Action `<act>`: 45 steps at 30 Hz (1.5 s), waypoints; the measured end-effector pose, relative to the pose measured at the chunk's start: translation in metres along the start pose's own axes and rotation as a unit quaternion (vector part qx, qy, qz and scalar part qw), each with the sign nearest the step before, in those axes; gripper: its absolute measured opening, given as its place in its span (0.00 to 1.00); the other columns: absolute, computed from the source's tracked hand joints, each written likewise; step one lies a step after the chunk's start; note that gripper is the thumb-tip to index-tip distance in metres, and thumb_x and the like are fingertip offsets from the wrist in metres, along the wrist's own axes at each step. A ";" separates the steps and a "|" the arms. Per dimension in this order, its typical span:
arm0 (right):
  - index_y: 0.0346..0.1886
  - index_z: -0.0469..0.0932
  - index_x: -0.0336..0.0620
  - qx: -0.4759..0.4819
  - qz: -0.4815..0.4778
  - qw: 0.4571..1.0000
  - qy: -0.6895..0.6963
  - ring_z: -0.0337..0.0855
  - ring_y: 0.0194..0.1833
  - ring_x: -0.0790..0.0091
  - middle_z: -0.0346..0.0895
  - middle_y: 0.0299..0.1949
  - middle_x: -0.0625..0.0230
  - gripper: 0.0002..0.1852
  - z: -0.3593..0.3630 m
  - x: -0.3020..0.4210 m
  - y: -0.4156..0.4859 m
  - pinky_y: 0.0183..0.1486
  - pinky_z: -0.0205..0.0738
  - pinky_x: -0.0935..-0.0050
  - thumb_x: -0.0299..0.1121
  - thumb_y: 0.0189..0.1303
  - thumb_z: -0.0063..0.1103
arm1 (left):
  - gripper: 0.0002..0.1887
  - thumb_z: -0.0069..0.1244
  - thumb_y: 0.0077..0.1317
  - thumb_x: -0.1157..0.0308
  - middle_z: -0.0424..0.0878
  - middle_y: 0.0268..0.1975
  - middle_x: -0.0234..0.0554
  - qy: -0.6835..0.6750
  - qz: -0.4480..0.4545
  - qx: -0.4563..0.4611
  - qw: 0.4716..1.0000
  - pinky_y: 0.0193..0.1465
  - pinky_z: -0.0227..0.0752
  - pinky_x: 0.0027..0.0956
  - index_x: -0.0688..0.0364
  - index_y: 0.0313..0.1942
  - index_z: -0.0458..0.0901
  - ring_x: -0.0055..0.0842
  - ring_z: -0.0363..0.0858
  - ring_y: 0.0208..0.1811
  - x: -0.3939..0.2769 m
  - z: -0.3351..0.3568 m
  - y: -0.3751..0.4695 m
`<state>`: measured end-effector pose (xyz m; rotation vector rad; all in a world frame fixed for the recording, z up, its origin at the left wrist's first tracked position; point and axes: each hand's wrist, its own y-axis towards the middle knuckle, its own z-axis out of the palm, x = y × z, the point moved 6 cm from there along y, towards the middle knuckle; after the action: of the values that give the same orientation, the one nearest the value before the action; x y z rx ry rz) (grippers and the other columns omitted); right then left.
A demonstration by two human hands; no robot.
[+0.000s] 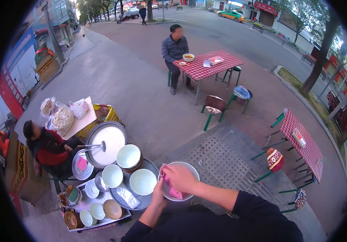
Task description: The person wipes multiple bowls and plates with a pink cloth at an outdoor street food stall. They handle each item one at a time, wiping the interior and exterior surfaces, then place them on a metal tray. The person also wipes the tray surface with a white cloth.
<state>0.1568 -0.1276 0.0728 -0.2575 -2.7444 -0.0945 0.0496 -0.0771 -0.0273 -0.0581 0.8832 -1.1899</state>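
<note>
A white bowl (195,173) is tilted in front of me, its rim gripped by my left hand (159,196). My right hand (181,178) is closed on a pink cloth (176,193) inside the bowl, and part of the cloth folds over the rim near my left fingers. Just left of my hands, a round metal tray (149,205) carries a white bowl (143,182), another bowl (112,176), stacked bowls (128,156) and a silvery packet (127,196). Beyond the tray stands a large pot of white liquid (110,145) with a ladle (102,146) resting in it.
A metal cart (101,222) at the lower left holds several bowls and jars. A seated person (51,148) is beside the pot, near bagged food (63,119). Farther off, another person (175,48) sits at a checkered table (205,71). Stools and a second table (305,151) stand right.
</note>
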 end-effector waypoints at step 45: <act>0.78 0.63 0.47 -0.145 -0.067 0.975 -0.157 0.52 0.82 0.52 0.58 0.80 0.52 0.54 -0.071 -0.022 -0.050 0.83 0.33 0.39 0.50 0.45 0.77 | 0.30 0.44 0.76 0.56 0.75 0.71 0.45 0.141 -0.088 0.188 0.968 0.76 0.64 0.46 0.60 0.73 0.67 0.39 0.72 0.72 -0.003 0.099 -0.011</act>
<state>0.1932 -0.1873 0.1289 -0.1755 -3.0552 -0.5364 0.1025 -0.1184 0.0466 0.3542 0.8974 -1.5407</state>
